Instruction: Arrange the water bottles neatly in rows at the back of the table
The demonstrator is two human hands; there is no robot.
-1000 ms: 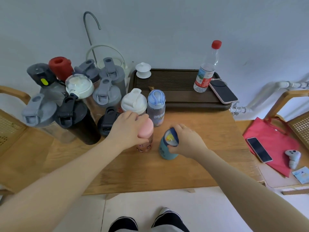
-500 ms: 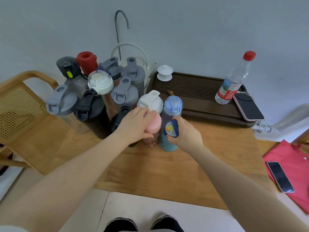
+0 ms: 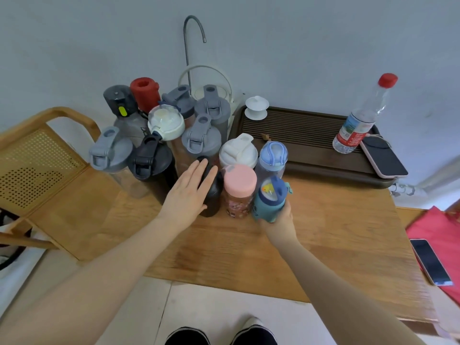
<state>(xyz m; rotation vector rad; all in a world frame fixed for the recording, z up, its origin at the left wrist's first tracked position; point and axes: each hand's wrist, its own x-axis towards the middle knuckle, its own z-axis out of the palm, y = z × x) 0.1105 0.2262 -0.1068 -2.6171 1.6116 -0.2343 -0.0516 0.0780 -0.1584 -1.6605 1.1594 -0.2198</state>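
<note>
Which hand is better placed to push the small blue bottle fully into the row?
The right hand: it already grips the blue bottle low down. The left hand lies flat against the black bottle.

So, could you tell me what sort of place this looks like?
Probably a home or a small office tea corner, not a lab. A slatted tea tray with a white lidded cup sits on a wooden table, a gooseneck water spout rises by the wall, and a cane chair stands beside it.
</note>
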